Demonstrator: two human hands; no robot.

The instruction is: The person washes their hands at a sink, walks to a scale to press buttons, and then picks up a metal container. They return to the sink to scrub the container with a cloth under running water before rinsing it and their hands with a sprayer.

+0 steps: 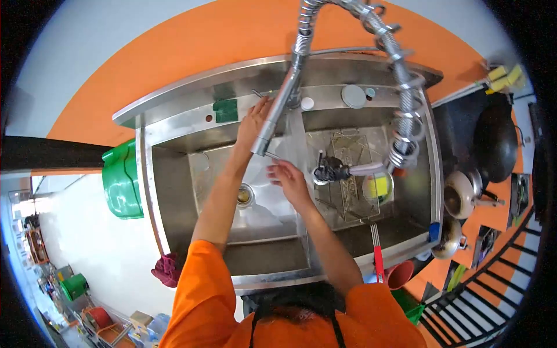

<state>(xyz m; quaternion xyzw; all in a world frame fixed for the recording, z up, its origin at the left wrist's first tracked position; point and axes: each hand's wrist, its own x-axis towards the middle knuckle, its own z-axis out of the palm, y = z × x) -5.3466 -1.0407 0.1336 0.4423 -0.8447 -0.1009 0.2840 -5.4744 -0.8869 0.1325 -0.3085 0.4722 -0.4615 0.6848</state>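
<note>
My left hand [253, 124] reaches to the back ledge of the steel double sink [272, 282]. Its fingers bend around the metal tap handle [257, 93], partly hidden behind the faucet spout [276, 110]. Below the spout's lower end, my right hand [290, 182] is held over the left basin with fingers apart and nothing visible in them. A drain [245, 195] shows at the bottom of that basin. In the right basin lie a wire rack [354, 203], a bowl with a yellow sponge [378, 187] and a black-wrapped item [332, 170].
A coiled spring hose [408, 98] arches over the right basin. A green scouring pad [225, 110] and round lids [353, 96] sit on the ledge. A red-handled fork-like utensil [378, 261] leans at the front rim. Pans [458, 194] stand right; a green bin [123, 181] stands left.
</note>
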